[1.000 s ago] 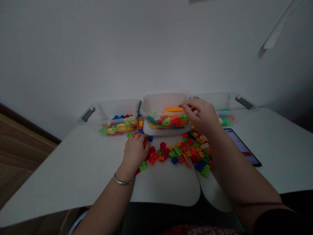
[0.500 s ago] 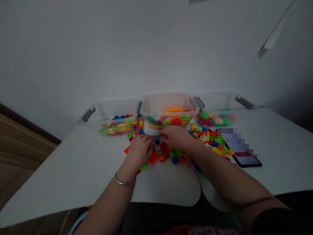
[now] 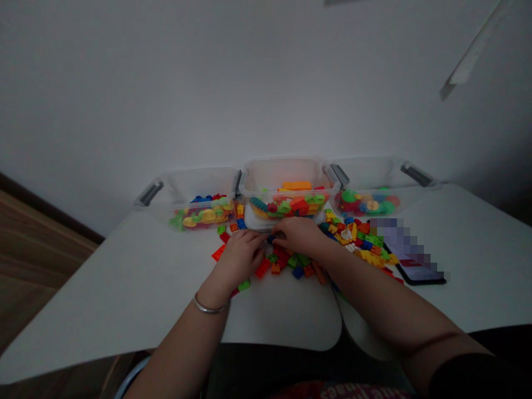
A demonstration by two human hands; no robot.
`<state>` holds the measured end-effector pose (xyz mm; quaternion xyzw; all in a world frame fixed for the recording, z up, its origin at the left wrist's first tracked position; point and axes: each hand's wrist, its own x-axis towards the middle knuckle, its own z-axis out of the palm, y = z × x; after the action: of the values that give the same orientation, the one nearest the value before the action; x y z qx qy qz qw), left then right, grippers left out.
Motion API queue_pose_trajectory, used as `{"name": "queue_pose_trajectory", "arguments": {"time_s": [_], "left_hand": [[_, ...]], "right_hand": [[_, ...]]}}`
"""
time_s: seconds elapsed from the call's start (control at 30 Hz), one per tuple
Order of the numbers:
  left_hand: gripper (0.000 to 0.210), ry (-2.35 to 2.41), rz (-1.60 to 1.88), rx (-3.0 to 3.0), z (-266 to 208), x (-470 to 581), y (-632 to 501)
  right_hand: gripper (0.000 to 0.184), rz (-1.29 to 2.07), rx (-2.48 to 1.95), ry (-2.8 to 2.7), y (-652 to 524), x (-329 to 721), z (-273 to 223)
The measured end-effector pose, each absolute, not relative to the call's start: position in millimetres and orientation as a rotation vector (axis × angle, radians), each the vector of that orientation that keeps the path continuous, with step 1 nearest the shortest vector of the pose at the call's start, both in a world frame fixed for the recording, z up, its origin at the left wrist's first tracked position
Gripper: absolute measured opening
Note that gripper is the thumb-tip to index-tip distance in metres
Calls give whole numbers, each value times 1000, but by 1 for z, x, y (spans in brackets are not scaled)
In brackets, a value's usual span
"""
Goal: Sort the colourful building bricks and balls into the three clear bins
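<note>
Loose toy building bricks lie in a colourful heap on the white table, with a red brick [image 3: 262, 268] and a blue brick [image 3: 298, 272] at its near side. My right hand [image 3: 300, 237] has its fingers curled and pinched over the heap, at a small dark blue brick [image 3: 271, 239]. Close by on the left, my left hand [image 3: 241, 254] is bent over the bricks, its fingers together and their tips pointing at my right fingertips. Whatever lies under the left fingers is hidden.
Behind the heap stand three clear plastic boxes, a left box [image 3: 203, 174], a middle box [image 3: 286, 166] and a right box [image 3: 366, 166], with colourful toy pieces inside. More bricks [image 3: 369, 244] spread rightward beside a phone [image 3: 419, 271]. A wall [image 3: 266, 83] rises behind.
My right hand has shifted slightly right and its fingertips have come to the dark blue brick. My left fingertips have moved a little right. The boxes have stayed put.
</note>
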<state>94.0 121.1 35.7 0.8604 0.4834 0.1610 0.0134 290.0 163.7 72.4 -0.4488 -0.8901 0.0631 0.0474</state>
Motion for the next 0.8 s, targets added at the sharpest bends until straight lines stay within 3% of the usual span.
{"name": "queue_pose_trajectory", "arguments": {"time_s": [0.37, 0.63, 0.8], "left_hand": [[29, 2002, 572, 2549, 46, 88, 119], [29, 1993, 613, 2515, 45, 89, 119], [28, 1985, 594, 2504, 45, 89, 119]], "right_hand": [[25, 110, -1409, -2744, 163, 294, 77], [33, 60, -1433, -2664, 159, 286, 71], [27, 170, -1446, -2672, 160, 285, 66]]}}
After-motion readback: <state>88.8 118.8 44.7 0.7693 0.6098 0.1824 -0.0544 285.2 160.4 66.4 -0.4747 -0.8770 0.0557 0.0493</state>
